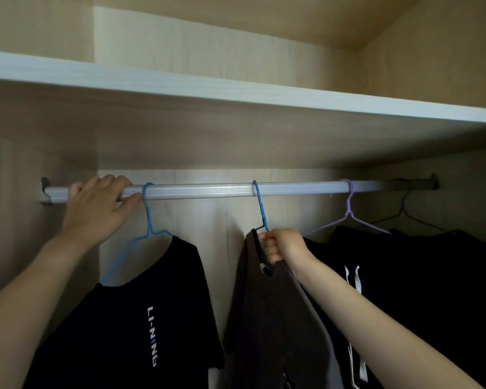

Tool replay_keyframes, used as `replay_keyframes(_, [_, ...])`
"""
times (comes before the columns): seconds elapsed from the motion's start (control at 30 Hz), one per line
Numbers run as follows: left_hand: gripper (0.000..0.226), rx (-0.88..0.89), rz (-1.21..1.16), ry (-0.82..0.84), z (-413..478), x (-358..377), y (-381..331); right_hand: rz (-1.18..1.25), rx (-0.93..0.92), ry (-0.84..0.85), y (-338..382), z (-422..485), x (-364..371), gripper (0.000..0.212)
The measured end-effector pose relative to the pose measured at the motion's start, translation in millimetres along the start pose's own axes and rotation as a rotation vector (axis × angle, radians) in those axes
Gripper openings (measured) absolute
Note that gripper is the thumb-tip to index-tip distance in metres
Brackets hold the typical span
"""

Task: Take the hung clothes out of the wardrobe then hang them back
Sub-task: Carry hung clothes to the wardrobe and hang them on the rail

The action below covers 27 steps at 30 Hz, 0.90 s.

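Two grips: left hand (96, 211) wraps ribbed metal rail (292, 188), right hand (281, 245) pinches grey shirt's (272, 318) wire hanger (260, 206).

This is the inside of a home wardrobe, seen close up. Pale wood-grain panels form the back and side walls, and a white-edged shelf (236, 91) spans the full width above. Below it a ribbed metal rail (292, 188) runs left to right between wall brackets. Wire hangers (260, 204) in blue, purple and dark grey hook over it, carrying everyday clothes: a black printed T-shirt (141, 318) at left, a grey top in the middle, dark garments at right.
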<state>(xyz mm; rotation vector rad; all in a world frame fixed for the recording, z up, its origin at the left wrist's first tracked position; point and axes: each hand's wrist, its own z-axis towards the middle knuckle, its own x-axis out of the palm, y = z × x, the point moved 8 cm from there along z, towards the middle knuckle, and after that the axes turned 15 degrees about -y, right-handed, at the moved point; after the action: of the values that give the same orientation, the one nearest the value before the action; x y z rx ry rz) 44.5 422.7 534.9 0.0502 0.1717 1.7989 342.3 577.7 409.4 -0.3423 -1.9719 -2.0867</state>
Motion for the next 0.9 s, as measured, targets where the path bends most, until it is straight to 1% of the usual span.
replay_keyframes(0.1, [0.045,-0.010,0.014,-0.018,0,1,0,-0.041,-0.032,-0.002,3,2,-3,0.031])
replay_keyframes(0.17, [0.046,-0.027,-0.001,-0.003,0,4,4,-0.114,-0.073,0.026,6,-1,-5,0.030])
replay_keyframes(0.23, [0.046,-0.043,-0.075,0.031,0,12,10,-0.207,-0.137,0.074,16,-3,-12,0.025])
replay_keyframes(0.27, [0.043,-0.057,-0.125,0.041,-1,17,15,-0.300,-0.226,0.070,25,-1,-22,0.025])
replay_keyframes(0.3, [0.040,-0.070,-0.169,0.042,-2,25,22,-0.441,-0.378,0.023,39,4,-37,0.025])
replay_keyframes(0.37, [0.035,-0.119,-0.225,0.044,-4,42,39,-0.755,-0.809,-0.192,80,10,-75,0.023])
replay_keyframes(0.4, [0.035,-0.135,-0.224,0.063,-4,51,46,-0.890,-0.986,-0.328,99,12,-95,0.021])
replay_keyframes(0.43, [0.037,-0.131,-0.192,0.096,-6,66,55,-1.037,-1.087,-0.461,111,17,-117,0.022])
replay_keyframes(0.47, [0.038,-0.124,-0.139,0.132,-11,83,67,-1.181,-1.099,-0.570,118,27,-138,0.026])
replay_keyframes(0.5, [0.040,-0.116,-0.103,0.181,-16,105,83,-1.307,-1.045,-0.641,122,40,-158,0.031])
replay_keyframes(0.53, [0.041,-0.130,-0.085,0.212,-20,128,105,-1.375,-0.957,-0.665,122,52,-175,0.034])
replay_keyframes(0.6, [0.043,-0.165,-0.085,0.204,-22,139,119,-1.365,-0.826,-0.607,119,68,-194,0.031])
replay_keyframes(0.63, [0.043,-0.171,-0.103,0.173,-21,135,115,-1.338,-0.809,-0.555,115,72,-196,0.029])
replay_keyframes(0.73, [0.031,-0.085,-0.121,0.055,-9,78,61,-1.297,-0.880,-0.475,109,70,-189,0.024])
replay_keyframes(0.8, [0.030,-0.097,-0.215,0.039,-5,51,39,-1.273,-0.912,-0.444,103,66,-180,0.023])
replay_keyframes(0.83, [0.031,-0.099,-0.232,0.013,-4,46,36,-1.254,-0.915,-0.426,101,64,-175,0.023])
replay_keyframes(0.9, [0.034,-0.092,-0.242,0.016,-4,41,31,-1.213,-0.924,-0.376,95,63,-161,0.024])
